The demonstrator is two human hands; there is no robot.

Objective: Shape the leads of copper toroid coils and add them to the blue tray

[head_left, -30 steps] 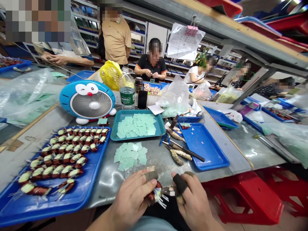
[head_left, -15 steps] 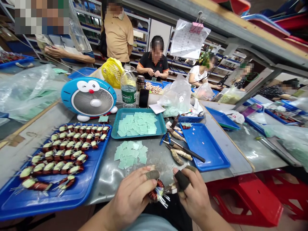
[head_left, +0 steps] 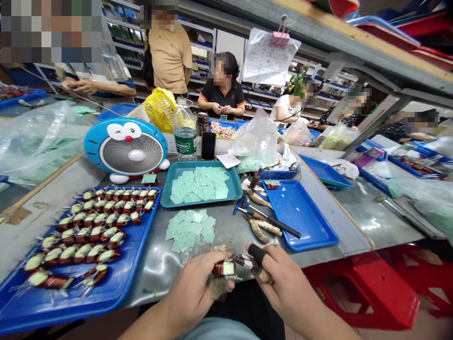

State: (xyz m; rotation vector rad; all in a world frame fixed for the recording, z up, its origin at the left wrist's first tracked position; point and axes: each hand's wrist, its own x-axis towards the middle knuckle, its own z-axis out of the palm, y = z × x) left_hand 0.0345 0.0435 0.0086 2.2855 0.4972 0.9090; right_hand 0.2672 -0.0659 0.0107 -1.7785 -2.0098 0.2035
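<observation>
We see the left hand (head_left: 196, 288) clenched around a copper coil (head_left: 223, 268) (its middle wrapped in a pale green band), held just above the near edge of the metal counter (head_left: 152, 278). The right hand (head_left: 288, 283) grasps a small tool (head_left: 246, 261), its tip touching the coil. Green paper squares (head_left: 189, 234) lie just beyond; a blue tray (head_left: 122, 274) of similar coils (head_left: 88, 233) sits toward the counter's left edge.

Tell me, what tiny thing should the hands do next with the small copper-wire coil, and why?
Probably the left hand should lay the copper-wound coil on the big blue plastic tray. Its pale band looks already on, so it seems to match the neat rows of coils lying there.
</observation>
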